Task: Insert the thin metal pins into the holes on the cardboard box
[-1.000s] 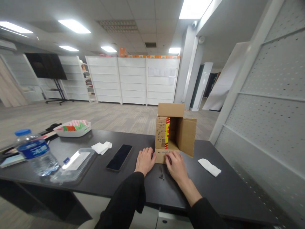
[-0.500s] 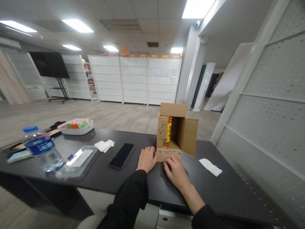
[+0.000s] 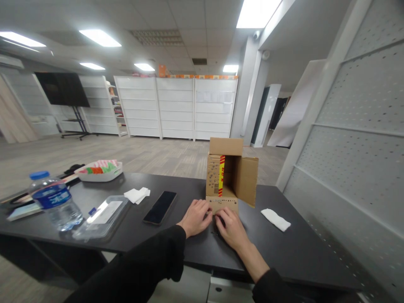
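Note:
An open cardboard box (image 3: 248,179) lies on the dark table with its opening facing me and a flap low at the front. At the flap's left corner is my left hand (image 3: 196,218), its fingers curled; what they pinch, if anything, is too small to name. My right hand (image 3: 231,225) rests at the flap's front edge, fingers bent and close together, their tips partly hidden. Several thin dark sticks (image 3: 213,227) lie on the table between the two hands, beside my right fingers.
Left of the hands are a black phone (image 3: 160,207), a folded tissue (image 3: 136,195), a clear plastic case (image 3: 105,216), a water bottle (image 3: 57,202) and a white basket (image 3: 100,170). Another tissue (image 3: 275,219) lies to the right. A perforated panel (image 3: 356,155) borders the table's right side.
My left hand has moved right, closer to my right hand and the flap's edge, and its forearm lies flatter. The view has shifted slightly.

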